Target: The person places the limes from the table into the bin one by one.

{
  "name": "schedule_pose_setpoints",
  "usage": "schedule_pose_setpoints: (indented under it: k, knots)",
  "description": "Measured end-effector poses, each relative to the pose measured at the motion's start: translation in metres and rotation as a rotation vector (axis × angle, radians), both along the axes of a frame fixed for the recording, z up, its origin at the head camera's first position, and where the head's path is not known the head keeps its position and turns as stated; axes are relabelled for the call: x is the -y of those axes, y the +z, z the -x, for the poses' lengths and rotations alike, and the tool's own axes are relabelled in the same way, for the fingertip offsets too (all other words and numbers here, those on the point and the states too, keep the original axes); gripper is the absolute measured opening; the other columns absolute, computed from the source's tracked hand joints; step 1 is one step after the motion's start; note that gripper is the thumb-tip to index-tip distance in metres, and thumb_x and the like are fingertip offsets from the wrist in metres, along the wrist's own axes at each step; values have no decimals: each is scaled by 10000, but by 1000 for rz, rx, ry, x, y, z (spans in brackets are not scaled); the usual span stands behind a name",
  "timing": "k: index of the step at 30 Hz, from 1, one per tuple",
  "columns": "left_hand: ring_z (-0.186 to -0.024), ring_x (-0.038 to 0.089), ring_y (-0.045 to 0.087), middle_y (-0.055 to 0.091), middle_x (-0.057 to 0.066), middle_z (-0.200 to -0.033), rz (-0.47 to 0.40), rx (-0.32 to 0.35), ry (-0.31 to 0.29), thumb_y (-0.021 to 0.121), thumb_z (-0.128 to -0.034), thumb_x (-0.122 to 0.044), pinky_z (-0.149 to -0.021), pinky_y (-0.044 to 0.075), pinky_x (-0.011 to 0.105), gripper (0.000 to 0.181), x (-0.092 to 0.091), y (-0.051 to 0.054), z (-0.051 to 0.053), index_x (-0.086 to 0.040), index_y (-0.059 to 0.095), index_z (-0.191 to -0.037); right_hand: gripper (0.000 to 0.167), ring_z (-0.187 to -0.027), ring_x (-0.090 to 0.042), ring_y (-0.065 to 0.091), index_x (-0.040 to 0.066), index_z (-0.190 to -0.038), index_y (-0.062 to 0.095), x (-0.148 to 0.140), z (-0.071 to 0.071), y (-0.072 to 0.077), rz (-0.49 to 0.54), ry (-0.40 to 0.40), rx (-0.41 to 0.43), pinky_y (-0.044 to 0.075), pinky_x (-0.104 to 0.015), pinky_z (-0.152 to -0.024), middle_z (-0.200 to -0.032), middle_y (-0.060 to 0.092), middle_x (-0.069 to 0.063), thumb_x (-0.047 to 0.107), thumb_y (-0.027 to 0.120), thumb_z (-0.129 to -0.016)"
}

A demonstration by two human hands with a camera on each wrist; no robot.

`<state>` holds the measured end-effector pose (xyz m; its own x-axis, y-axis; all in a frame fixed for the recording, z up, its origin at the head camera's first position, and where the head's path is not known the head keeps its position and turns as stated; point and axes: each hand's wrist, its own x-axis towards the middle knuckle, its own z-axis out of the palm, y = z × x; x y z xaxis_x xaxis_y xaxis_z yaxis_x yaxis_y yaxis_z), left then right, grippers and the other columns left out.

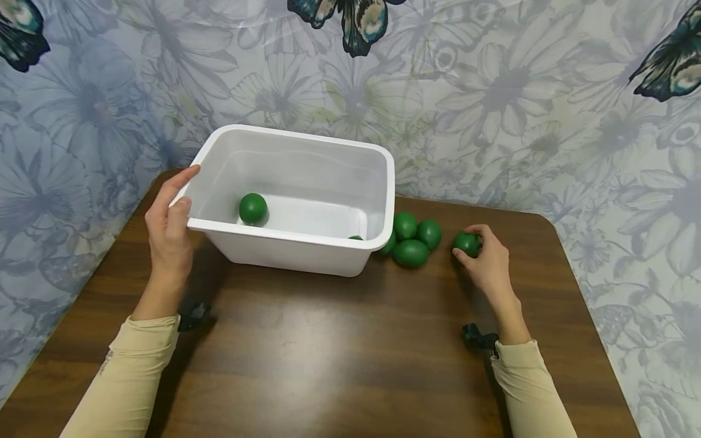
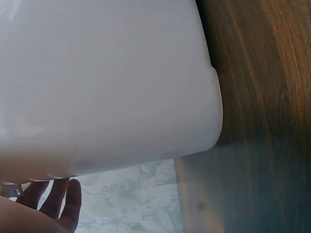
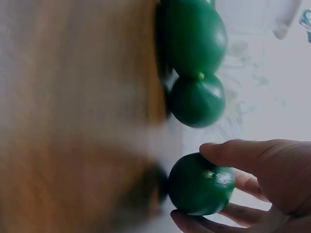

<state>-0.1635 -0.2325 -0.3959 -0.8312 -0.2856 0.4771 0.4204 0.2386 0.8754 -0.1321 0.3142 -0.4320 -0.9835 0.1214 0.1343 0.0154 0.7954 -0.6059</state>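
Observation:
My left hand (image 1: 171,234) grips the left end of a white plastic tub (image 1: 285,252) by its rim, with the thumb at the near corner. Inside the tub lies one dark green lime (image 1: 253,208); a sliver of another green thing (image 1: 355,237) shows over the front rim. To the right of the tub, my right hand (image 1: 489,260) pinches a lime (image 3: 200,184) between thumb and fingers, close to the table. The left wrist view is mostly filled by the tub's outer wall (image 2: 107,87), with fingers at the lower left.
Several more limes (image 1: 411,253) cluster on the brown wooden table (image 1: 306,365) against the tub's right end, one partly hidden by it. A wall with flower patterns (image 1: 493,121) and butterfly shapes (image 1: 364,24) stands behind the table's far edge.

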Motion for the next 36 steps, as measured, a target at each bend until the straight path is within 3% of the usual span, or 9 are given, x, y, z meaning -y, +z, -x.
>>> schedule_pose_setpoints:
  k: [9,17,21,25,28,31,36]
  knots:
    - [-1215,218,621,658,70,-1448,-3,-2,10,424,-983,-168,-935,462,262,510,0,3,-1,-122,675,-1425,456,-1152,-551,636,50,-1274,524,12,-4,-11,31,-3,14,539,-636,-933,-1387,633,-292,120,804,-921]
    - [-1231,237,618,662,76,-1440,-1,-30,14,442,-977,-191,-934,458,269,507,4,1,1,-141,684,-1420,583,-1087,-522,641,53,-1424,572,12,-5,-7,-39,36,53,528,-638,-894,-1343,655,-285,204,821,-919]
    - [-1239,265,617,662,103,-1435,-15,-51,-12,456,-978,-192,-937,463,278,500,2,0,3,-130,682,-1420,605,-1091,-514,649,51,-1449,569,11,-8,-7,-15,20,60,544,-634,-886,-1356,650,-284,233,810,-924]
    - [-1225,232,619,663,87,-1434,-28,-23,-9,449,-978,-184,-940,463,269,502,-1,0,4,-115,680,-1418,633,-1092,-481,648,30,-1464,545,14,-12,-4,24,2,33,543,-605,-883,-1363,655,-274,266,797,-934]
    - [-1219,216,615,660,81,-1438,-19,-12,-3,442,-979,-179,-940,457,262,505,-2,1,4,-110,675,-1421,645,-997,-425,659,11,-1454,537,20,-13,3,53,-21,-21,540,-521,-833,-1337,683,-252,310,790,-941]
    - [-1213,217,614,660,84,-1438,-12,-10,0,437,-979,-179,-937,456,261,508,-3,2,3,-110,674,-1423,639,-934,-356,676,18,-1423,559,27,-13,13,84,-46,-81,517,-361,-785,-1300,716,-213,352,796,-932]
    - [-1221,215,617,657,67,-1445,-3,7,9,429,-981,-199,-930,464,265,513,-2,2,3,-140,673,-1429,608,-1131,-286,720,64,-1390,610,43,-16,31,160,-41,-171,490,-131,-801,-1304,729,-141,370,820,-909]
